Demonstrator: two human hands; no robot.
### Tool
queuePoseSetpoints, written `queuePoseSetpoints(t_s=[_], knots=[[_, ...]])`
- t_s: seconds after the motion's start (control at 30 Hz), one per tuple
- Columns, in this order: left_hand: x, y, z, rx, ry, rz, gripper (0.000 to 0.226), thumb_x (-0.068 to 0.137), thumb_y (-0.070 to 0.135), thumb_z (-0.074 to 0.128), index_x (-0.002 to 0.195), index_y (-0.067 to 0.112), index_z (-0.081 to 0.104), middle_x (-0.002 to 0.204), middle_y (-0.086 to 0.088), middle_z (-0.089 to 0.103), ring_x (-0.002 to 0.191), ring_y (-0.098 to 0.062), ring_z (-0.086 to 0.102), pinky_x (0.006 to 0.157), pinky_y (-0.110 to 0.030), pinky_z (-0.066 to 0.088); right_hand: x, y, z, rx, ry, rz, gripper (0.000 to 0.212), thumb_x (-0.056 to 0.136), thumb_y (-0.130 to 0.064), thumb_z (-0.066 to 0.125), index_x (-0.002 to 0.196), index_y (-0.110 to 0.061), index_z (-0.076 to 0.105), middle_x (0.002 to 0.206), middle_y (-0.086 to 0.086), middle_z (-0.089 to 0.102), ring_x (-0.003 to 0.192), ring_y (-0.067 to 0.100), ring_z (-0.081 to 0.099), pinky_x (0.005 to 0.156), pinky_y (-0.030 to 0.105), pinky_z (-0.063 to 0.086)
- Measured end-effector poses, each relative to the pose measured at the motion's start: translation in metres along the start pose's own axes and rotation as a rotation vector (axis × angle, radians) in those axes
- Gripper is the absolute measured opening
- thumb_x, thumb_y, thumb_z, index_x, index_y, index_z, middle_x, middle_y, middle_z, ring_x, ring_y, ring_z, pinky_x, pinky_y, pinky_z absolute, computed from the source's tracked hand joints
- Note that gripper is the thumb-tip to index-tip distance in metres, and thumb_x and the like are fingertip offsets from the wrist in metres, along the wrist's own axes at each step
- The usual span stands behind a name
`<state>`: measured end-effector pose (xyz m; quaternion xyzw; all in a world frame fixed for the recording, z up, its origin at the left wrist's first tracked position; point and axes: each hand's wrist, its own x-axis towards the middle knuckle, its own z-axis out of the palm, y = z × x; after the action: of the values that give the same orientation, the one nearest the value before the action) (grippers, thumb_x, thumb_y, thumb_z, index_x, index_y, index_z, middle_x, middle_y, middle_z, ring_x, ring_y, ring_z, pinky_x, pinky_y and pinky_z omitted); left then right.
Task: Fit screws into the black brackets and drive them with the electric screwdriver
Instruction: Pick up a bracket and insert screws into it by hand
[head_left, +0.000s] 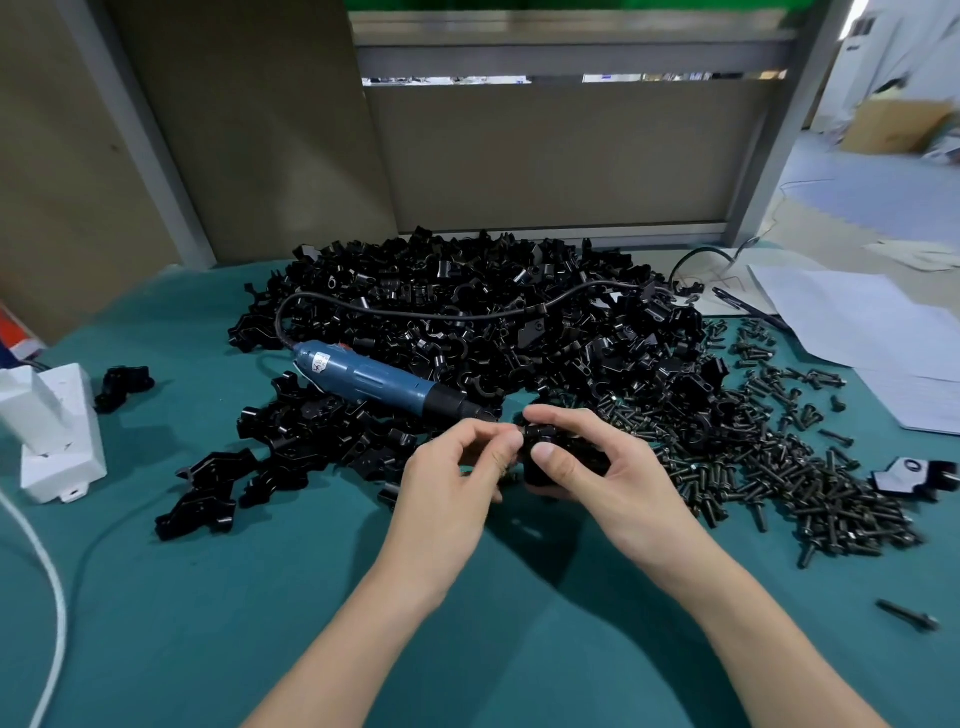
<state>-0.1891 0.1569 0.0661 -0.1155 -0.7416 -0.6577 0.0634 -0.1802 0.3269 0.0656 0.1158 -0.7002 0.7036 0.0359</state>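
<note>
My right hand (597, 467) grips a black bracket (535, 467) just above the green mat, thumb pressed on its front. My left hand (452, 473) pinches at the bracket's left side with thumb and forefinger; something small seems held there, too hidden to tell. The blue electric screwdriver (374, 382) lies untouched behind my hands, its black tip pointing right and its cord looping over a big heap of black brackets (493, 312). A spread of black screws (779, 457) lies to the right of my hands.
A smaller group of brackets (249, 457) lies at the left. A white box (57, 431) and a white cable (47, 561) sit at the far left. Papers (852, 322) lie at the right, with a lone screw (906, 616) and one bracket (914, 475) near the right edge.
</note>
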Motion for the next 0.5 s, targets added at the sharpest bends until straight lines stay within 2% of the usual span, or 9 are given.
queuePoseSetpoints(t_s=[0.1, 0.2, 0.3, 0.37, 0.43, 0.5], knots=[[0.0008, -0.0016, -0.0007, 0.013, -0.003, -0.060, 0.029, 0.098, 0.044, 0.058, 0.076, 0.027, 0.068, 0.068, 0.010, 0.066, 0.055, -0.007, 0.057, 0.057, -0.017, 0.047, -0.0007, 0.0014, 0.0005, -0.040, -0.034, -0.017, 0.028, 0.095, -0.019, 0.068, 0.121, -0.028, 0.073, 0.115, -0.008, 0.069, 0.112, 0.015, 0.068, 0.089, 0.029, 0.060], [0.0003, -0.0027, -0.0008, 0.002, -0.005, -0.070, 0.031, 0.098, 0.048, 0.055, 0.077, 0.028, 0.066, 0.069, 0.009, 0.066, 0.059, -0.006, 0.057, 0.058, -0.019, 0.049, -0.0012, 0.0002, 0.0010, -0.071, -0.046, -0.031, 0.029, 0.093, -0.025, 0.068, 0.121, -0.030, 0.073, 0.113, -0.011, 0.069, 0.112, 0.010, 0.067, 0.087, 0.022, 0.058], [0.0011, -0.0042, -0.0013, 0.034, 0.012, -0.024, 0.017, 0.098, 0.041, 0.061, 0.084, 0.034, 0.069, 0.076, 0.012, 0.069, 0.065, -0.005, 0.059, 0.064, -0.028, 0.055, -0.0011, -0.0017, 0.0001, -0.078, -0.050, -0.027, 0.031, 0.090, -0.029, 0.068, 0.121, -0.031, 0.072, 0.114, -0.009, 0.069, 0.113, 0.008, 0.067, 0.087, 0.020, 0.057], [0.0025, -0.0037, -0.0014, 0.023, 0.020, -0.005, 0.010, 0.097, 0.031, 0.066, 0.088, 0.033, 0.070, 0.081, 0.016, 0.070, 0.067, -0.002, 0.061, 0.064, -0.021, 0.053, -0.0010, -0.0018, -0.0008, -0.095, -0.046, -0.036, 0.029, 0.093, -0.027, 0.068, 0.121, -0.032, 0.072, 0.116, -0.009, 0.070, 0.114, 0.004, 0.066, 0.088, 0.016, 0.054], [0.0038, -0.0023, -0.0016, -0.025, 0.009, -0.018, 0.013, 0.095, 0.021, 0.070, 0.089, 0.032, 0.071, 0.086, 0.015, 0.071, 0.074, 0.000, 0.064, 0.066, -0.019, 0.052, -0.0009, -0.0013, -0.0016, -0.115, -0.039, -0.049, 0.028, 0.096, -0.019, 0.068, 0.121, -0.031, 0.072, 0.118, -0.008, 0.070, 0.114, 0.000, 0.065, 0.088, 0.012, 0.052], [0.0045, -0.0015, -0.0018, -0.073, -0.022, -0.045, 0.016, 0.093, 0.018, 0.071, 0.091, 0.034, 0.071, 0.090, 0.014, 0.072, 0.083, -0.003, 0.065, 0.073, -0.025, 0.055, -0.0005, 0.0001, -0.0019, -0.066, -0.043, -0.033, 0.028, 0.098, -0.015, 0.067, 0.121, -0.029, 0.073, 0.121, -0.004, 0.069, 0.113, 0.004, 0.066, 0.086, 0.018, 0.057]])
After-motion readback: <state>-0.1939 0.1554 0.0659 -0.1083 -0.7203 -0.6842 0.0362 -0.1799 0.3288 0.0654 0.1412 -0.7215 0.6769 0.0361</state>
